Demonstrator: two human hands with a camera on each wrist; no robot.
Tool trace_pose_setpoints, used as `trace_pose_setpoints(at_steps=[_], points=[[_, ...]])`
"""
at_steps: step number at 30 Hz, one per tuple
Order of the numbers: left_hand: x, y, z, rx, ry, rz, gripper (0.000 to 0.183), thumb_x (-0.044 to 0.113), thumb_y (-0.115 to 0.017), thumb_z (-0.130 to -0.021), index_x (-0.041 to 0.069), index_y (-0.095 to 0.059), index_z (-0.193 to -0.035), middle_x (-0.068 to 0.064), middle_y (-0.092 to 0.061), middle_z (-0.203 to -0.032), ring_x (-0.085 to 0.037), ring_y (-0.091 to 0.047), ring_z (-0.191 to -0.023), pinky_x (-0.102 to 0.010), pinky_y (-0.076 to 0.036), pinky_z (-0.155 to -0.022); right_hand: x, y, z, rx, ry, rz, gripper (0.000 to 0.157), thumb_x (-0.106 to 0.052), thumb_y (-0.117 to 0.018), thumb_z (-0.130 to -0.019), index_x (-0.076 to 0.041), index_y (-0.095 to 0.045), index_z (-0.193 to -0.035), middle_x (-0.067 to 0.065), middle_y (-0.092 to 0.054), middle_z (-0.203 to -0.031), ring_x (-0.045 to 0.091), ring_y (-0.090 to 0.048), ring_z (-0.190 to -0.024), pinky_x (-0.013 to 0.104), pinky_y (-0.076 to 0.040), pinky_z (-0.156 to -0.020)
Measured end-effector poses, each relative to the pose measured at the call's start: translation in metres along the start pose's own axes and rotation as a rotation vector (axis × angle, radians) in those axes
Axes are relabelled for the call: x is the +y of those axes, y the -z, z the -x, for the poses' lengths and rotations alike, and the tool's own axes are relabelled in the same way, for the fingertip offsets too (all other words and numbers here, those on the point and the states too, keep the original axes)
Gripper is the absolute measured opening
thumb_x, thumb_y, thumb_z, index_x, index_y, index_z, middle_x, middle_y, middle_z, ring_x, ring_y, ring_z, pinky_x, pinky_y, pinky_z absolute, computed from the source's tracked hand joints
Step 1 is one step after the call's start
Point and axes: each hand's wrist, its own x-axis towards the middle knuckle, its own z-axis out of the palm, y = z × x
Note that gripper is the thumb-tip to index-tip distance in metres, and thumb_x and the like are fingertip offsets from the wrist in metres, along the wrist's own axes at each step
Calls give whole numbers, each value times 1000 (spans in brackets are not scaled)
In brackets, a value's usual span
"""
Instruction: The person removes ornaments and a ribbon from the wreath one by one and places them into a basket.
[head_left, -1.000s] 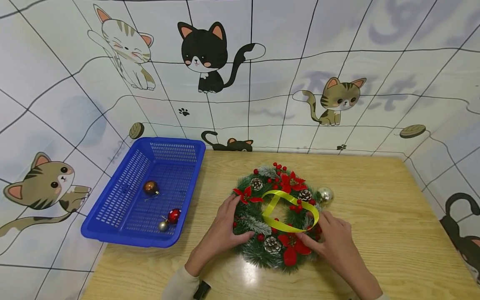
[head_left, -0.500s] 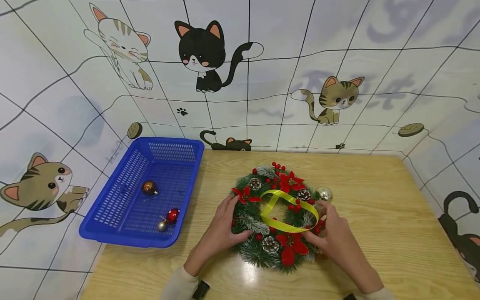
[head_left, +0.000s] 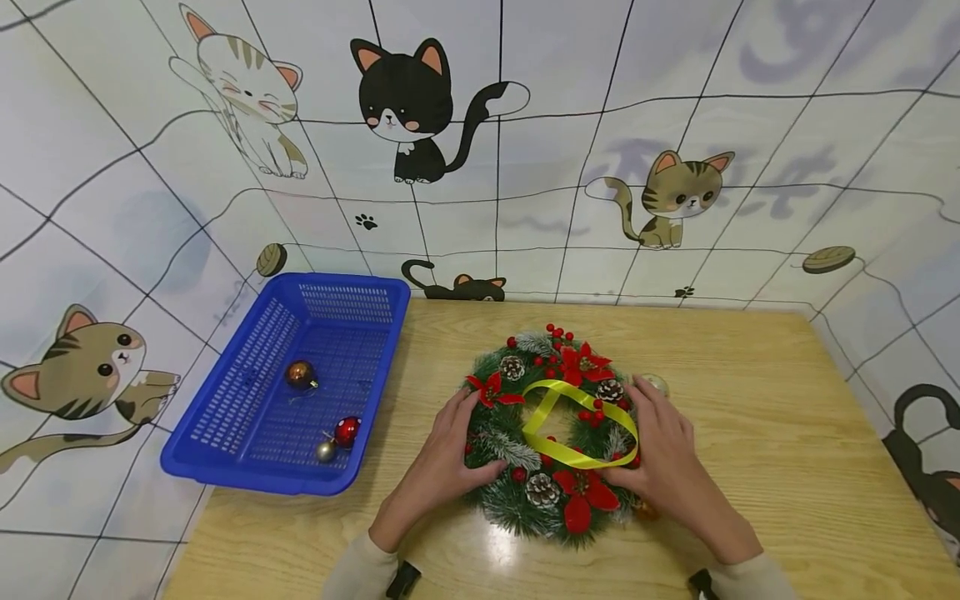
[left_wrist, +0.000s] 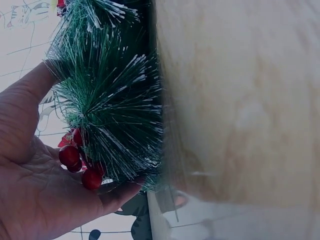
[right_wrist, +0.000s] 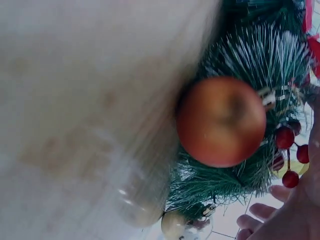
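Note:
A green Christmas wreath with red flowers, pine cones and berries lies flat on the wooden table. My left hand grips its left side, thumb on top and fingers round the outer edge; red berries sit by the palm in the left wrist view. Across from it, my right hand spans the right side, thumb and fingertips at the greenery. A loop of yellow ribbon lies over the wreath's middle. Against the outer right side is an orange bauble. A gold bauble is partly hidden behind the right fingers.
To the left stands a blue plastic basket holding a brown bauble, a red spotted bauble and a small gold bauble. A cat-patterned cloth backdrop rises behind the wooden table.
My right hand has shifted outward and up along the wreath's right edge, its fingers now covering part of the gold bauble. The left hand and wreath have stayed in place.

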Motion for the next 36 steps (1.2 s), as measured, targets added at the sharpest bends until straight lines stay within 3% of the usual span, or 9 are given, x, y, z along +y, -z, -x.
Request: trace_pose_setpoints(at_steps=[6, 17, 26, 36], points=[[1, 1, 0, -1, -3, -4, 105, 43, -88, -92, 4, -29, -171, -24, -22, -175, -45, -25, -160, -70, -39, -115, 6, 4, -6, -48, 82, -36, 123, -43, -99, -74, -5, -29, -169, 26, -27, -173, 53, -32, -150, 78, -26, -103], [0, -1, -1, -2, 1, -6, 105, 41, -88, -93, 5, -29, -171, -24, -22, -175, -44, -25, -160, -69, -38, -116, 18, 10, -13, -149, 84, -152, 120, -42, -98, -80, -9, -27, -171, 18, -24, -176, 50, -27, -155, 75, -25, -102], [-1, -2, -1, -2, 1, 0, 104, 39, -88, -93, 4, -28, -171, -23, -21, -176, -44, -24, -160, -68, -39, -116, 16, 10, -10, -132, 109, -98, 120, -46, -99, -78, -9, -32, -170, 21, -35, -169, 47, -36, -148, 69, -31, -97], [-1, 0, -2, 8, 9, 23, 100, 33, -88, -94, 5, -29, -170, -21, -21, -176, -43, -24, -160, -66, -40, -116, 10, 11, -3, -185, 27, -40, 113, -58, -93, -83, -9, -37, -167, 26, -34, -165, 51, -33, -148, 72, -28, -103]])
